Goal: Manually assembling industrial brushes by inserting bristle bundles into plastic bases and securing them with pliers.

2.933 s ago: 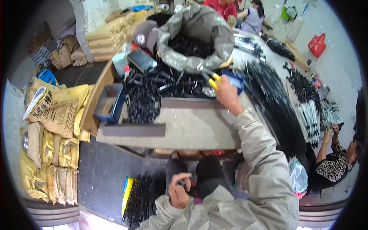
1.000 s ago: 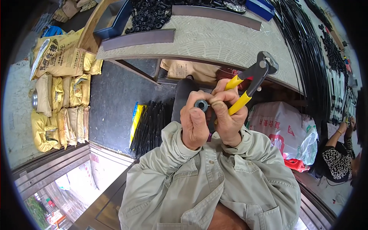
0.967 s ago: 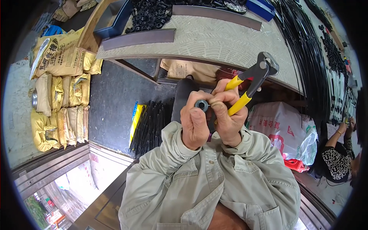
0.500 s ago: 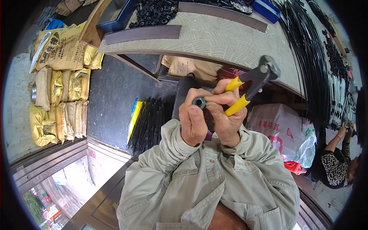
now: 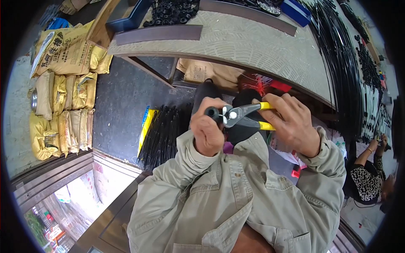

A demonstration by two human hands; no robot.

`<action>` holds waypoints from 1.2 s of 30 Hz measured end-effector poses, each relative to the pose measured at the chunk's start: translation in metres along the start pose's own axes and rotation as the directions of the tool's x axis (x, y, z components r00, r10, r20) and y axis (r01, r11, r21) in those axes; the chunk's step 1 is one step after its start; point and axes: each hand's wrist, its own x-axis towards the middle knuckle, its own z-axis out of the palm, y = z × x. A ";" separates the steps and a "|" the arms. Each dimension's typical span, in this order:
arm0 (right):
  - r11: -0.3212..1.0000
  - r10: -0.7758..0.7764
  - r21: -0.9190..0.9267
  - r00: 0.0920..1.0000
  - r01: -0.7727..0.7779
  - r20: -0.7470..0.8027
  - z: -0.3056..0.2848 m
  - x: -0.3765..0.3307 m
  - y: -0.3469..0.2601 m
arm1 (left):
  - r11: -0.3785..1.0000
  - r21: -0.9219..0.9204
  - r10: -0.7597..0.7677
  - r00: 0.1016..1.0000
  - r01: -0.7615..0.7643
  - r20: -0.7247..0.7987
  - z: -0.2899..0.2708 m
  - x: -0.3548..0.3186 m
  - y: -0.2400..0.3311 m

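Note:
My left hand [image 5: 207,134] is closed round a small black ring-shaped part [image 5: 212,113], its round opening showing at the top. My right hand [image 5: 291,122] is closed on the yellow handles of the end-cutting pliers [image 5: 241,114]. The dark metal jaws point left and meet the side of the black part, with a small pale bit between them. How far the jaws are closed on it I cannot tell. Both hands are above my lap, in front of the bench.
A bench [image 5: 270,50] with a textured pale top stands ahead, bearing a heap of black rings [image 5: 173,12] and a blue bin [image 5: 126,19]. Long black rods [image 5: 337,55] hang at its right. Stacked sacks [image 5: 63,101] and a rod bundle [image 5: 162,139] lie left; another person [image 5: 367,173] works far right.
The pliers have swung from pointing up and right to pointing left, their jaws now at the black part. My right hand has moved right, away from my left, and grips the handles.

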 end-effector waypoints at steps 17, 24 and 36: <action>0.920 -0.056 -0.387 0.998 0.063 0.028 -0.022 0.007 0.003 | 0.998 -0.010 -0.055 0.998 0.055 0.024 0.004 -0.005 0.003; 0.986 -0.150 -0.029 0.954 0.163 0.260 -0.022 0.007 0.018 | 0.985 0.151 0.082 0.997 -0.080 -0.012 0.006 -0.008 -0.005; 0.384 -0.191 0.672 0.658 -0.633 0.728 -0.047 0.011 0.034 | 0.968 -0.166 -0.120 0.928 0.188 0.352 -0.007 0.004 0.004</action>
